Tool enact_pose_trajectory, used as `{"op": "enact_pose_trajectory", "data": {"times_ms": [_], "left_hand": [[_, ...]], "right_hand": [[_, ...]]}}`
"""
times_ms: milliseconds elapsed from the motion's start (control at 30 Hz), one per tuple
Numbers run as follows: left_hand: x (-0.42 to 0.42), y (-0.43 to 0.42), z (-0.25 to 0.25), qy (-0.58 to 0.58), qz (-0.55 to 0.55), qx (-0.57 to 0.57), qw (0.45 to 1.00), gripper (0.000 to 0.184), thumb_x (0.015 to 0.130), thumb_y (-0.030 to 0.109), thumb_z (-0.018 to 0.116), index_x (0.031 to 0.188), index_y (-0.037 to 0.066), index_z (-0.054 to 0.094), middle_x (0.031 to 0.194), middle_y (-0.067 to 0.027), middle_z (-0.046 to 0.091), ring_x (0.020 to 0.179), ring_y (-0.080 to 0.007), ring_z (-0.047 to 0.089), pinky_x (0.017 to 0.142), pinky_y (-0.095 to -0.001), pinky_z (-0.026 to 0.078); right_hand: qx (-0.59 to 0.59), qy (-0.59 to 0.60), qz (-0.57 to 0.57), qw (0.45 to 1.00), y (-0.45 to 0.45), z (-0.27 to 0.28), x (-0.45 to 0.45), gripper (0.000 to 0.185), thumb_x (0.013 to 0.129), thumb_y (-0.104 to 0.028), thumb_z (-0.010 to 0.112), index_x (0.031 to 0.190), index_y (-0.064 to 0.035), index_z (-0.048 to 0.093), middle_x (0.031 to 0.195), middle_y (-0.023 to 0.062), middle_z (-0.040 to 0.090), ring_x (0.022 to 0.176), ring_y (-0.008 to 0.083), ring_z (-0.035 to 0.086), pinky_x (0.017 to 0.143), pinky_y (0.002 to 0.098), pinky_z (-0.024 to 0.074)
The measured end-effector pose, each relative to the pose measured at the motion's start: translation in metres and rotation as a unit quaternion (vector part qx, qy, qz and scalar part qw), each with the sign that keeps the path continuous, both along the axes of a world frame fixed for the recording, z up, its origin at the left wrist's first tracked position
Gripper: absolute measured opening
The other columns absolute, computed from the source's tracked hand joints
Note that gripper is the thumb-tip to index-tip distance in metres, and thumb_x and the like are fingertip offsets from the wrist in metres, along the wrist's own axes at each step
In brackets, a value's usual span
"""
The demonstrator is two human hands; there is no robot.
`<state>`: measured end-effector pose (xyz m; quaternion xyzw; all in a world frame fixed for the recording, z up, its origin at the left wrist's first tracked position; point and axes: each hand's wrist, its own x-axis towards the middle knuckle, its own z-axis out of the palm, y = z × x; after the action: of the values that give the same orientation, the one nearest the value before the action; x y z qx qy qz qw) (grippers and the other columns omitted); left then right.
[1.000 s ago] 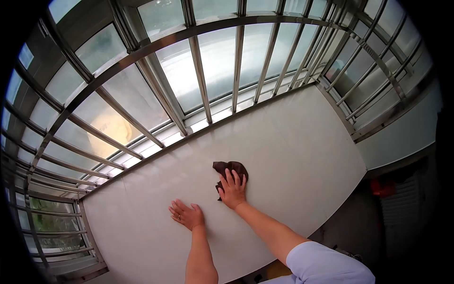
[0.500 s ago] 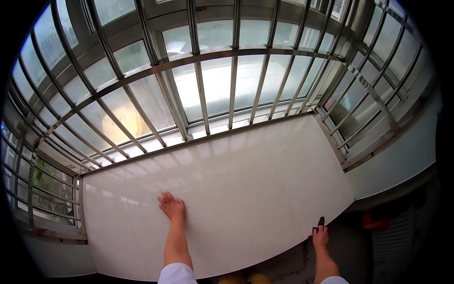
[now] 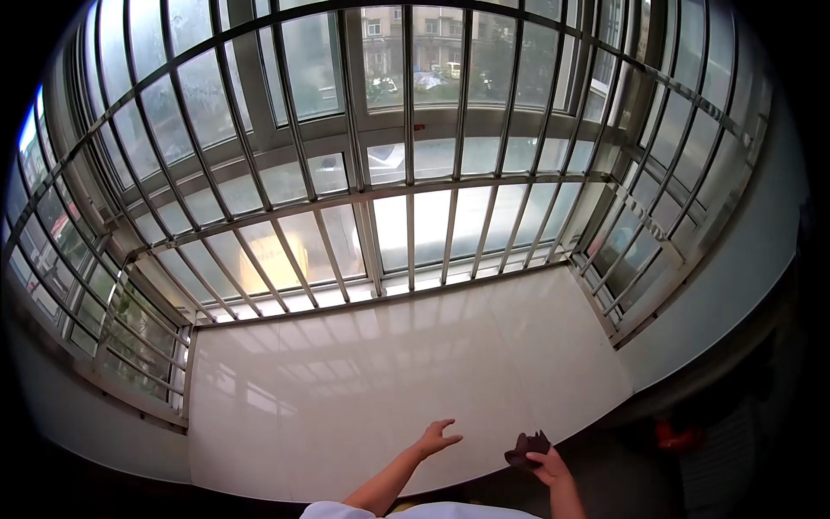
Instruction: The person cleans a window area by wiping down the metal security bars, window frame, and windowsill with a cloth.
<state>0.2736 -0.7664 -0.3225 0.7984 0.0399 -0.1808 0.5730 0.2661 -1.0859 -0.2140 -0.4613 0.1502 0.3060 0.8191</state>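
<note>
A dark brown, crumpled piece that looks like a cloth (image 3: 526, 451) is held up in my right hand (image 3: 548, 467), over the front edge of the pale sill. My fingers close on its right side, and its far side sticks up in small points. My left hand (image 3: 437, 439) holds nothing; its fingers are apart and point toward the cloth. It is over the smooth, glossy sill (image 3: 406, 363), and I cannot tell whether it touches the surface.
Metal bars (image 3: 411, 233) run round the back and both sides of the sill, with window panes (image 3: 415, 233) behind them. A yellowish shape (image 3: 273, 259) shows through the glass. Down at the right, beyond the sill's edge, is a red object (image 3: 679, 437) in shadow.
My left hand has left its flat place on the sill and moved right, toward my right hand. The cloth is now raised and spread wider. The view has tilted up.
</note>
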Motion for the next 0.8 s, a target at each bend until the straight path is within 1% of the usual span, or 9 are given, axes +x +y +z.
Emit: {"op": "enact_pose_trajectory", "data": {"times_ms": [100, 167, 267, 333, 400, 467, 533, 733, 800], "left_hand": [[0.020, -0.005, 0.089, -0.086, -0.003, -0.110, 0.990, 0.092, 0.073, 0.047, 0.073, 0.144, 0.011, 0.026, 0.146, -0.0158, 0.025, 0.135, -0.0310, 0.023, 0.107, -0.0481, 0.027], [0.033, 0.004, 0.129, -0.151, -0.056, -0.144, 0.976, 0.094, 0.070, 0.045, 0.076, 0.144, 0.017, 0.025, 0.144, -0.0124, 0.026, 0.135, -0.0305, 0.022, 0.106, -0.0508, 0.026], [0.042, 0.019, 0.173, -0.115, -0.082, -0.148, 0.979, 0.057, 0.078, 0.023, 0.074, 0.127, 0.006, 0.050, 0.118, -0.0093, 0.058, 0.111, -0.0199, 0.053, 0.095, -0.0368, 0.042], [0.047, 0.024, 0.177, -0.158, -0.016, -0.182, 0.971, 0.034, 0.081, 0.012, 0.068, 0.112, 0.002, 0.059, 0.096, -0.0048, 0.066, 0.090, -0.0137, 0.062, 0.083, -0.0278, 0.048], [0.054, 0.035, 0.174, -0.241, 0.046, -0.159, 0.956, 0.024, 0.083, 0.008, 0.064, 0.105, 0.001, 0.061, 0.092, -0.0034, 0.066, 0.083, -0.0113, 0.062, 0.076, -0.0258, 0.049], [0.060, 0.047, 0.183, -0.233, 0.149, -0.238, 0.931, 0.014, 0.080, 0.007, 0.063, 0.094, 0.002, 0.064, 0.084, -0.0019, 0.065, 0.077, -0.0098, 0.058, 0.072, -0.0248, 0.045], [0.060, 0.064, 0.200, -0.303, 0.164, -0.244, 0.907, 0.008, 0.081, 0.007, 0.063, 0.088, 0.003, 0.062, 0.103, -0.0018, 0.057, 0.093, -0.0109, 0.053, 0.085, -0.0268, 0.041], [0.051, 0.077, 0.241, -0.251, 0.099, -0.409, 0.871, 0.012, 0.091, 0.011, 0.054, 0.101, 0.005, 0.057, 0.100, -0.0020, 0.060, 0.094, -0.0116, 0.056, 0.089, -0.0277, 0.041], [0.051, 0.079, 0.239, -0.239, 0.110, -0.452, 0.852, 0.013, 0.092, 0.012, 0.053, 0.103, 0.006, 0.056, 0.096, -0.0020, 0.061, 0.092, -0.0100, 0.056, 0.086, -0.0261, 0.042]], "right_hand": [[-0.002, -0.066, 0.095, 0.993, 0.076, 0.054, 0.031, 0.047, 0.084, -0.006, 0.062, 0.127, -0.0033, 0.042, 0.115, 0.0081, 0.056, 0.105, 0.0232, 0.058, 0.091, 0.0389, 0.0493], [-0.036, -0.115, 0.130, 0.984, 0.107, 0.075, 0.048, 0.043, 0.090, -0.020, 0.058, 0.127, -0.0032, 0.044, 0.115, 0.0070, 0.057, 0.106, 0.0191, 0.057, 0.090, 0.0364, 0.0490], [-0.170, -0.255, 0.190, 0.933, 0.138, 0.116, 0.067, 0.041, 0.094, -0.032, 0.052, 0.122, -0.0027, 0.052, 0.109, 0.0058, 0.060, 0.103, 0.0146, 0.056, 0.089, 0.0311, 0.0457], [-0.229, -0.335, 0.153, 0.901, 0.148, 0.132, 0.081, 0.040, 0.094, -0.034, 0.052, 0.116, -0.0017, 0.058, 0.106, 0.0059, 0.062, 0.099, 0.0139, 0.056, 0.089, 0.0286, 0.0429], [-0.279, -0.370, 0.073, 0.883, 0.149, 0.138, 0.098, 0.039, 0.094, -0.036, 0.053, 0.108, -0.0015, 0.063, 0.102, 0.0051, 0.064, 0.096, 0.0123, 0.056, 0.088, 0.0267, 0.0420], [-0.206, -0.367, -0.009, 0.907, 0.142, 0.152, 0.113, 0.038, 0.093, -0.036, 0.055, 0.101, -0.0001, 0.064, 0.097, 0.0036, 0.064, 0.092, 0.0113, 0.056, 0.086, 0.0257, 0.0419], [-0.133, -0.303, -0.092, 0.939, 0.134, 0.172, 0.114, 0.036, 0.089, -0.040, 0.058, 0.096, -0.0048, 0.063, 0.093, 0.0018, 0.064, 0.088, 0.0099, 0.057, 0.080, 0.0250, 0.0428], [-0.155, -0.283, -0.081, 0.943, 0.143, 0.183, 0.110, 0.041, 0.090, -0.044, 0.055, 0.106, -0.0066, 0.060, 0.098, 0.0032, 0.064, 0.090, 0.0113, 0.059, 0.081, 0.0281, 0.0453], [0.007, -0.259, -0.026, 0.966, 0.150, 0.188, 0.107, 0.046, 0.092, -0.048, 0.049, 0.114, -0.0084, 0.056, 0.101, 0.0050, 0.064, 0.095, 0.0139, 0.060, 0.085, 0.0325, 0.0471]]}}
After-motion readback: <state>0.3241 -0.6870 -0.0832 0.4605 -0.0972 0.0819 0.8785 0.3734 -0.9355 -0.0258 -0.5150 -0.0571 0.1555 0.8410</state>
